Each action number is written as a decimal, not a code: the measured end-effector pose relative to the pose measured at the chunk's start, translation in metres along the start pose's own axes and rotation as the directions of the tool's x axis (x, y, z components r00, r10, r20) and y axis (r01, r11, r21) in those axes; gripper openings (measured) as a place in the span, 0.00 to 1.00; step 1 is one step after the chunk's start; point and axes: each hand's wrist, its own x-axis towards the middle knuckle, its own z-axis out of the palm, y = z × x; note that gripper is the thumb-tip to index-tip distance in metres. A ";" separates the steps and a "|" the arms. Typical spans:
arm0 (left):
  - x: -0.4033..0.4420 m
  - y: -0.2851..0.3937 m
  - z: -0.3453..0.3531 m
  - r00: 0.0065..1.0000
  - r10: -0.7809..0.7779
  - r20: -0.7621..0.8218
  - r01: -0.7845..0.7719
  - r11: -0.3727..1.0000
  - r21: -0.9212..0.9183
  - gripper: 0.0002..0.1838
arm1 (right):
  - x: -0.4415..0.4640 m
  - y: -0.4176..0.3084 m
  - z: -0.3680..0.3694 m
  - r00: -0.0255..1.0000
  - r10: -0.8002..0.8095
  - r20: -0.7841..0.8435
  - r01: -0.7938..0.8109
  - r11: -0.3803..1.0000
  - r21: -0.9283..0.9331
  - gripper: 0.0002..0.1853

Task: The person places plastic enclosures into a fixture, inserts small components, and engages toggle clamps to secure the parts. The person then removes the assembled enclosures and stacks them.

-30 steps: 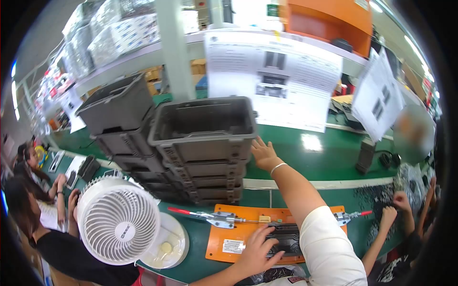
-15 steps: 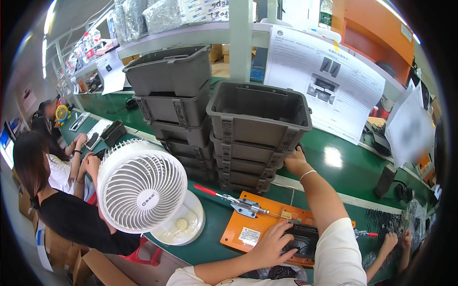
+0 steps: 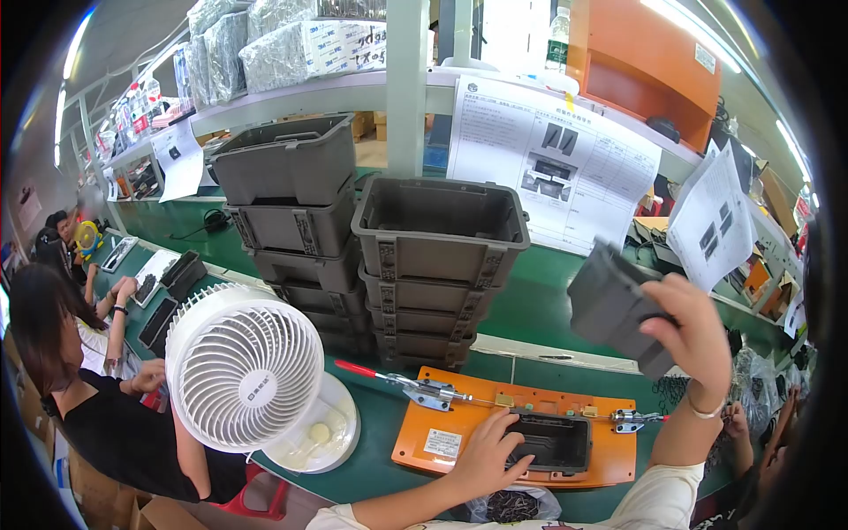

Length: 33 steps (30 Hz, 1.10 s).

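My right hand [image 3: 693, 329] is raised at the right, fingers closed round the edge of a dark grey plastic bin [image 3: 616, 305]. The bin hangs tilted above the green bench and is slightly blurred. Below, my left hand [image 3: 491, 456] lies with fingers spread over the left end of a black plastic tray [image 3: 565, 442]. That tray sits in the recess of an orange fixture [image 3: 424, 435]. A red-handled toggle clamp [image 3: 430, 394] is mounted at the fixture's left, and another toggle clamp [image 3: 627, 420] at its right.
Stacked grey bins [image 3: 424, 256] stand behind the fixture, beside another stack [image 3: 287, 168]. A white fan [image 3: 256, 380] is at the left. A plastic bag of black parts [image 3: 512, 505] lies in front. A person in black [image 3: 115, 433] sits at the left; another person's hand [image 3: 736, 420] is at the right.
My right hand has come from behind the bin stack to the right and up, now with a grey bin in it. My left hand stays at the black tray. The view has shifted.
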 end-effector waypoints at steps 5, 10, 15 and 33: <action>-0.001 -0.001 0.002 0.999 0.022 -0.042 -0.021 1.000 0.020 0.17 | 0.049 -0.068 -0.020 0.886 -0.313 -0.341 0.264 0.947 -0.182 0.20; -0.002 -0.005 0.001 0.997 0.039 -0.071 -0.039 0.999 -0.001 0.17 | 0.142 -0.092 0.007 0.788 -0.530 -0.313 0.435 0.840 -0.324 0.11; -0.003 -0.006 0.000 0.996 0.054 -0.076 -0.055 0.998 -0.015 0.17 | 0.177 -0.099 0.045 0.848 -0.495 -0.190 0.431 0.852 -0.295 0.11; -0.002 -0.005 0.000 0.997 0.054 -0.058 -0.055 0.998 -0.017 0.17 | 0.173 -0.098 0.064 0.864 -0.479 -0.154 0.400 0.840 -0.367 0.18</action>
